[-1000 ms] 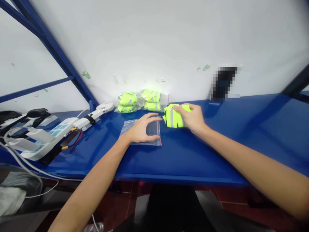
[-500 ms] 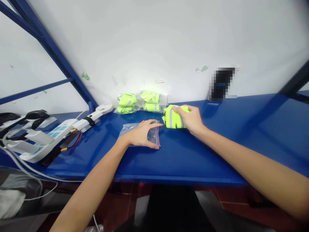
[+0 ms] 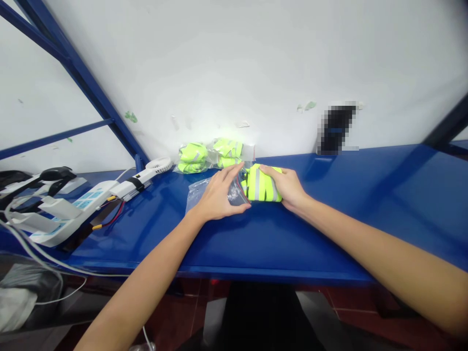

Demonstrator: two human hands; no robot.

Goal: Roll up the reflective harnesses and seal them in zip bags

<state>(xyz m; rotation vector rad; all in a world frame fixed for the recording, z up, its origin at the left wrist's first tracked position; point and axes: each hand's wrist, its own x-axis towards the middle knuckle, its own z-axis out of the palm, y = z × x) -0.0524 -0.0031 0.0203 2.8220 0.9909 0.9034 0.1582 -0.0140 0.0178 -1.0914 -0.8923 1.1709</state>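
My right hand (image 3: 290, 187) is wrapped round the right end of a folded neon-yellow reflective vest (image 3: 263, 183) with grey stripes. A clear zip bag (image 3: 199, 190) with a red line along its mouth lies under my left hand (image 3: 221, 195). Thumb and fingers of that hand grip the two sides of the bag's mouth, which gapes toward the vest. The vest's left end meets the bag's opening; how far it reaches inside, I cannot tell. Behind my hands, two bagged yellow vests (image 3: 192, 157) rest side by side against the wall.
A white power strip (image 3: 89, 200) with plugs and cables fills the blue table's (image 3: 365, 204) left end. Beside it lies a small white fan (image 3: 159, 165). A dark pixelated object (image 3: 336, 129) leans on the wall at the back right.
My left hand has shifted right and lifted the bag's mouth, which has opened wider. The vest in my right hand has come slightly left and down, up to the opening.
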